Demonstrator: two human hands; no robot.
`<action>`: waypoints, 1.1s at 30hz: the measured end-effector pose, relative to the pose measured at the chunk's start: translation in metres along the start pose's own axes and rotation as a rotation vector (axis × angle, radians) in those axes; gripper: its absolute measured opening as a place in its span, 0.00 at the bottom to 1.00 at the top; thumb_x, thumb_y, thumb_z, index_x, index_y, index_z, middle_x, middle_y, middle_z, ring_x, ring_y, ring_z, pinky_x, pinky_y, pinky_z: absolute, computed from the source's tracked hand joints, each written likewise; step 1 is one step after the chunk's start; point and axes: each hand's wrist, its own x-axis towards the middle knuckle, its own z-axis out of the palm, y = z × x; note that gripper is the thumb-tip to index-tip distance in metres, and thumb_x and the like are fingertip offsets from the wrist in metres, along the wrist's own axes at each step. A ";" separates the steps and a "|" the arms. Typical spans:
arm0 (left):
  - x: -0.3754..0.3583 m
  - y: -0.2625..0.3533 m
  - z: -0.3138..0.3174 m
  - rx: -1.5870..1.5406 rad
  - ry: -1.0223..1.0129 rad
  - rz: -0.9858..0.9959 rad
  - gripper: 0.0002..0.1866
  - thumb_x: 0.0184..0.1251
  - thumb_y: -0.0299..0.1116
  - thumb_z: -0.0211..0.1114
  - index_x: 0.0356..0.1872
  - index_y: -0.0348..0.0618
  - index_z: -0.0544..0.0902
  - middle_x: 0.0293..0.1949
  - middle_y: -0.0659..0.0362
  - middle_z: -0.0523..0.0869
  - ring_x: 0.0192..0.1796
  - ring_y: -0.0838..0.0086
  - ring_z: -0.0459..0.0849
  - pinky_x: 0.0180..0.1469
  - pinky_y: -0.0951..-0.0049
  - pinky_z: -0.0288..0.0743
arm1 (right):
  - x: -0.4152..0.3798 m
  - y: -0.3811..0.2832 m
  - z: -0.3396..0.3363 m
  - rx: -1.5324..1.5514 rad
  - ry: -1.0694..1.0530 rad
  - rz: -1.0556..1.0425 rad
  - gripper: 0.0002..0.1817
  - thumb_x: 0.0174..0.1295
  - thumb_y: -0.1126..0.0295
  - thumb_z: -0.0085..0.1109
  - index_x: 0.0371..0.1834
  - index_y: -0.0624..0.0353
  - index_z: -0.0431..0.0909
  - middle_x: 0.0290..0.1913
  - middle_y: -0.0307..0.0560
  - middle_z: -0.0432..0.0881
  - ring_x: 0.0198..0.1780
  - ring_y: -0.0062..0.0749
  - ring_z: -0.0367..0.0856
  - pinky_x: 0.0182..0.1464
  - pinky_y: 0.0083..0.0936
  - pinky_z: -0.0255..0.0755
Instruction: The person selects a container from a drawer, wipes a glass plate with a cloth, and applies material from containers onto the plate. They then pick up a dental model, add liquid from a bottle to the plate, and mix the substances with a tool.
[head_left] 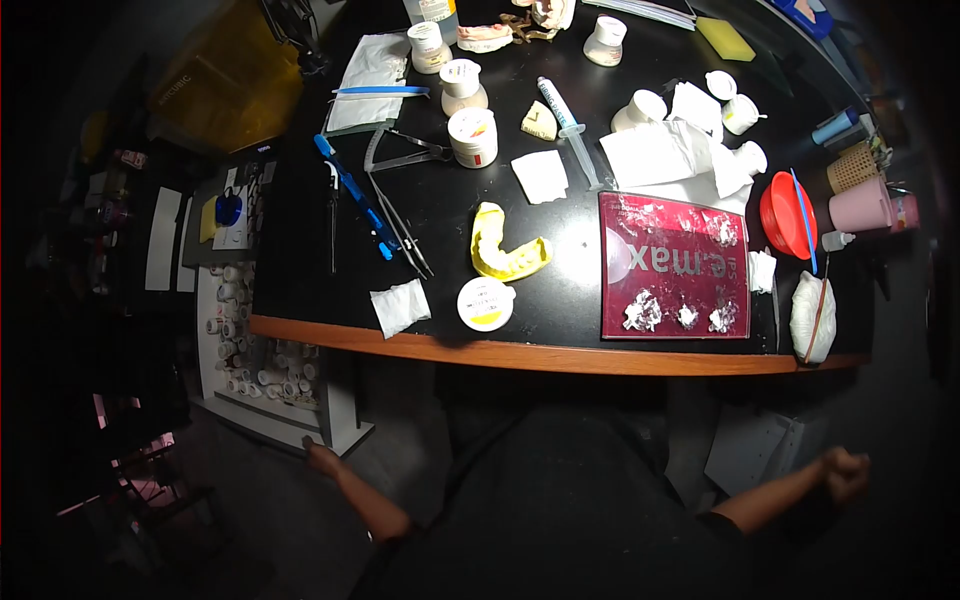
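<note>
My left hand is low on the left, its fingers closed at the front edge of a pulled-out drawer. Inside the drawer stand several small white-lidded jars. Away from the table on the right, my right hand is curled into a fist, and nothing sticks out of it. A pale cabinet stands beside that forearm. On the table in front of me are a yellow dental arch model, a white jar lid and a maroon IPS e.max plate with white powdery heaps.
Tweezers, a blue-handled tool, a syringe and several jars lie or stand across the black table. A red bowl and pink cup stand at right. The table's wooden front edge runs before my body.
</note>
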 end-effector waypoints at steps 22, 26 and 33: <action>-0.020 0.034 0.034 -0.200 -0.201 0.082 0.44 0.85 0.57 0.47 0.89 0.38 0.50 0.91 0.47 0.47 0.91 0.55 0.44 0.89 0.55 0.40 | -0.386 -0.242 -0.176 0.289 -2.124 -0.160 0.18 0.79 0.55 0.55 0.48 0.54 0.91 0.42 0.53 0.91 0.42 0.49 0.93 0.42 0.44 0.86; -0.014 0.046 0.061 -0.306 -0.267 0.053 0.43 0.85 0.57 0.48 0.90 0.42 0.51 0.91 0.51 0.47 0.91 0.56 0.45 0.89 0.53 0.38 | -0.388 -0.237 -0.182 0.319 -2.130 -0.205 0.18 0.79 0.56 0.54 0.50 0.53 0.91 0.45 0.54 0.92 0.43 0.48 0.93 0.43 0.43 0.86; -0.046 0.087 0.110 -0.275 -0.267 -0.052 0.43 0.85 0.56 0.48 0.89 0.39 0.52 0.90 0.44 0.47 0.90 0.53 0.46 0.88 0.51 0.40 | -0.393 -0.236 -0.189 0.347 -2.144 -0.263 0.18 0.80 0.58 0.52 0.53 0.53 0.91 0.48 0.55 0.92 0.46 0.47 0.93 0.46 0.43 0.87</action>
